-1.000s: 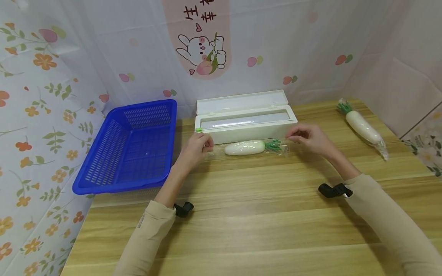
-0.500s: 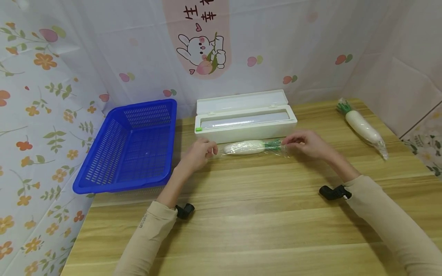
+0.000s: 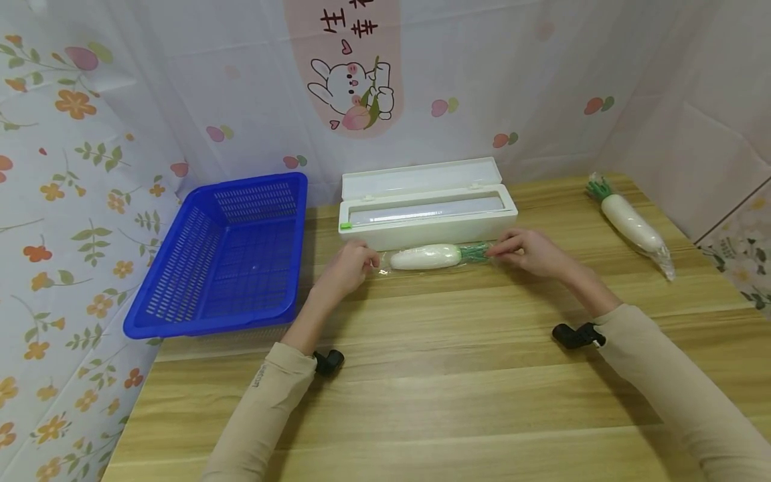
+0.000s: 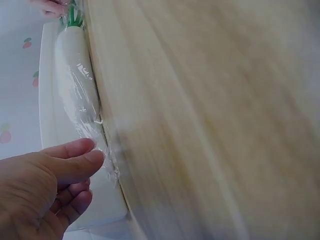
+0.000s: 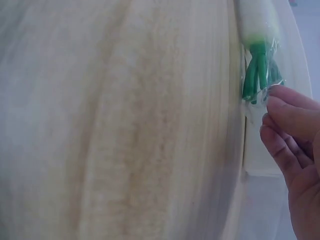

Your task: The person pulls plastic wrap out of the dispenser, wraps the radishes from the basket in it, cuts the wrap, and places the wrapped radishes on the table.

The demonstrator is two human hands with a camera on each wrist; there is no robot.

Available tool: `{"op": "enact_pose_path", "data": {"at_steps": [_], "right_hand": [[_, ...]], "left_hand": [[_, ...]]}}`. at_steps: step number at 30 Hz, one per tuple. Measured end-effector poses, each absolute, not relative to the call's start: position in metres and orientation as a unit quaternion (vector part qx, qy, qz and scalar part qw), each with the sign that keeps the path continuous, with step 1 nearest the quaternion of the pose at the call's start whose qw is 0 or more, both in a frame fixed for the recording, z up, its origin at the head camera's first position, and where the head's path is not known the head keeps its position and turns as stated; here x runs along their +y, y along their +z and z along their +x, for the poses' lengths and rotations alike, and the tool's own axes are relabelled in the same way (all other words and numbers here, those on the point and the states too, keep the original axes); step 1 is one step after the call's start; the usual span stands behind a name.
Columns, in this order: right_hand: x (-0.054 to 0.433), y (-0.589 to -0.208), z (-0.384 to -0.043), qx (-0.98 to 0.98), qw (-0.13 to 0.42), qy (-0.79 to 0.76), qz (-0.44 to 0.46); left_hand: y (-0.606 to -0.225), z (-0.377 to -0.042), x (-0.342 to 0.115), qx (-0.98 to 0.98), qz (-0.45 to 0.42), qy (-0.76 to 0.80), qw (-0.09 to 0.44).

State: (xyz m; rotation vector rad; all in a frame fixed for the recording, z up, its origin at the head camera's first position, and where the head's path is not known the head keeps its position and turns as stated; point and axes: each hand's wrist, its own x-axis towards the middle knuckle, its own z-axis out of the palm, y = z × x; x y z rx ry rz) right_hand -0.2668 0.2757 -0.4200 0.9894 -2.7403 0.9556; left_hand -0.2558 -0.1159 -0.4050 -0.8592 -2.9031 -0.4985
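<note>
A white radish (image 3: 425, 257) with green leaves lies in clear plastic wrap (image 3: 383, 265) along the front of the white cling film box (image 3: 427, 231). At its tapered end, my left hand (image 3: 349, 268) pinches the loose wrap between thumb and index finger, as the left wrist view shows. My right hand (image 3: 530, 254) pinches the wrap beside the green leaves (image 5: 257, 75) with thumb and index finger, the other fingers curled below. The box's lid stands raised at the back, and a film roll (image 3: 424, 210) shows inside it.
A blue perforated basket (image 3: 289, 268) stands at the left of the wooden table (image 3: 440, 375). Another wrapped white radish (image 3: 632, 222) lies at the right, near the table's edge. Printed cloth (image 3: 482, 80) hangs behind the table.
My right hand has moved left, closer in to the leaves, and the wrap there is gathered. My left hand has shifted slightly right. The box, basket and other radish stay put.
</note>
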Motion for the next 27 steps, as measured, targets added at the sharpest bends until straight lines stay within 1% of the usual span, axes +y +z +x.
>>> {"op": "enact_pose_path", "data": {"at_steps": [5,9,14,19,21,24,27], "right_hand": [[0.279,-0.42,-0.265,-0.883,0.028,0.332,0.331],[0.284,-0.418,-0.263,-0.881,0.032,0.362,0.303],[0.286,-0.417,-0.261,-0.884,0.064,0.376,0.271],[0.281,-0.415,-0.259,-0.873,0.093,0.393,0.273],[0.279,-0.415,-0.259,-0.876,0.095,0.386,0.273],[0.275,-0.418,-0.262,-0.894,0.079,0.346,0.275],[0.271,-0.42,-0.265,-0.915,0.041,0.292,0.275]], "left_hand": [[-0.406,-0.258,-0.117,-0.944,-0.281,-0.175,0.013],[-0.405,-0.259,-0.12,-0.938,-0.279,-0.203,0.016],[-0.403,-0.259,-0.122,-0.94,-0.25,-0.229,0.034],[-0.403,-0.257,-0.12,-0.948,-0.232,-0.212,0.041],[-0.404,-0.257,-0.119,-0.953,-0.232,-0.194,0.036],[-0.404,-0.258,-0.116,-0.958,-0.236,-0.162,0.012],[-0.404,-0.259,-0.113,-0.961,-0.239,-0.141,-0.024]]}}
